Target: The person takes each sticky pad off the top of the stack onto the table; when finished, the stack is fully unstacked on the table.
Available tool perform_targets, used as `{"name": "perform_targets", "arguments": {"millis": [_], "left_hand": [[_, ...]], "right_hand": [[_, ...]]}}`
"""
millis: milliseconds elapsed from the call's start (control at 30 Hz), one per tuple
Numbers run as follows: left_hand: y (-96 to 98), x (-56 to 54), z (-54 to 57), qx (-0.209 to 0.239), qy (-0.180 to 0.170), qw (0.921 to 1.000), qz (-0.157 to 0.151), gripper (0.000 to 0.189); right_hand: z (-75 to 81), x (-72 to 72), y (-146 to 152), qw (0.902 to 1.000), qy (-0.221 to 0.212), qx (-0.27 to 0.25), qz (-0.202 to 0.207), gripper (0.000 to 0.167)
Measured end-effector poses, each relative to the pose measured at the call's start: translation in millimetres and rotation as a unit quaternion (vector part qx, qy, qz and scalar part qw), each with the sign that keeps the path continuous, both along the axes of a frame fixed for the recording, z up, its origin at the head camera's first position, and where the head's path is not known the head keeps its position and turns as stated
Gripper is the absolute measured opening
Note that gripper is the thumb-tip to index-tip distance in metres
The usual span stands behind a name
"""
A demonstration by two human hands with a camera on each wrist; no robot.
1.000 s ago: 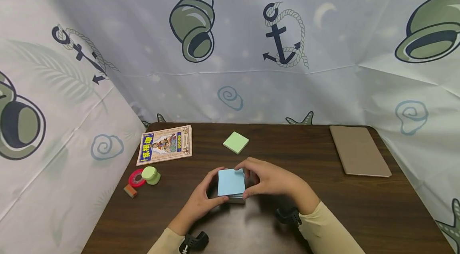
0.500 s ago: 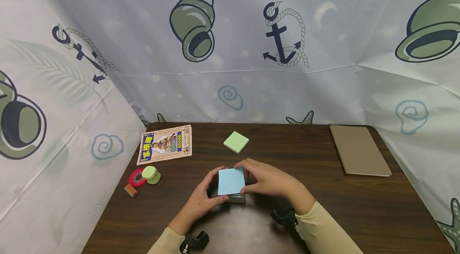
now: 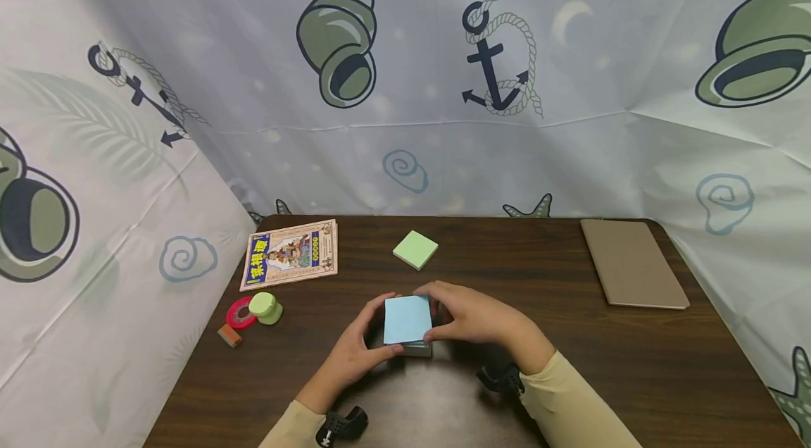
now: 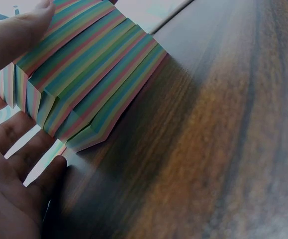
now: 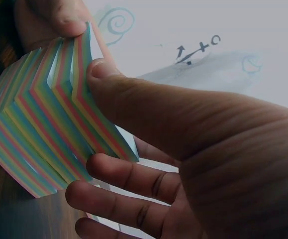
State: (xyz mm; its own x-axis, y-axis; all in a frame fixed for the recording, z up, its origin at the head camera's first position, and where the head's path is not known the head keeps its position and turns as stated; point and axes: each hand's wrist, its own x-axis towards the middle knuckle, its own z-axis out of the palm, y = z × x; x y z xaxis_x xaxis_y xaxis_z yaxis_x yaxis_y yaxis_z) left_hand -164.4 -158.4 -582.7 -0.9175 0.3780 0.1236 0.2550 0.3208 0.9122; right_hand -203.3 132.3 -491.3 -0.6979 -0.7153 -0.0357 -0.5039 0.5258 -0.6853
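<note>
A stack of sticky note pads point(image 3: 407, 321) with a light blue top sits near the middle of the table; its layers do not line up exactly. Rainbow stripes run along the sides of the sticky notes point(image 4: 94, 64) in the left wrist view. My left hand point(image 3: 355, 356) holds the stack from the left, thumb at the near side and fingers round the far side. From the right, my right hand point(image 3: 475, 321) grips the upper layers between thumb and index finger. In the right wrist view its thumb point(image 5: 114, 89) touches the top layer's edge, the other fingers lying lower.
Beyond the stack lies a green sticky note pad point(image 3: 415, 250). To the left are printed booklets point(image 3: 291, 256), a red tape roll point(image 3: 239, 314), a light green lidded tub point(image 3: 266, 308) and an orange-and-grey eraser point(image 3: 229, 335). A brown notebook point(image 3: 635, 265) lies at the far right.
My right hand has shifted slightly left, its thumb moving up and in against the top layers, which sit a little straighter. The left hand has stayed in place.
</note>
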Motion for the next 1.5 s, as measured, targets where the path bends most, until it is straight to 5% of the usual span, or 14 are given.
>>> {"name": "perform_targets", "arguments": {"millis": [367, 1000, 1500], "left_hand": [[1.0, 0.7, -0.7, -0.013, -0.009, 0.9997, 0.02, 0.095], [0.9, -1.7, -2.1, -0.018, -0.015, 0.9995, 0.02, 0.091], [1.3, -1.8, -2.2, -0.026, -0.002, 0.9995, 0.02, 0.09]], "right_hand": [[0.5, -5.2, 6.6, 0.9992, -0.025, -0.032, 0.0, 0.068], [4.6, -7.2, 11.2, 0.9956, 0.027, -0.077, -0.045, 0.068], [5.1, -8.7, 12.2, 0.9775, 0.129, -0.157, -0.055, 0.069]]}}
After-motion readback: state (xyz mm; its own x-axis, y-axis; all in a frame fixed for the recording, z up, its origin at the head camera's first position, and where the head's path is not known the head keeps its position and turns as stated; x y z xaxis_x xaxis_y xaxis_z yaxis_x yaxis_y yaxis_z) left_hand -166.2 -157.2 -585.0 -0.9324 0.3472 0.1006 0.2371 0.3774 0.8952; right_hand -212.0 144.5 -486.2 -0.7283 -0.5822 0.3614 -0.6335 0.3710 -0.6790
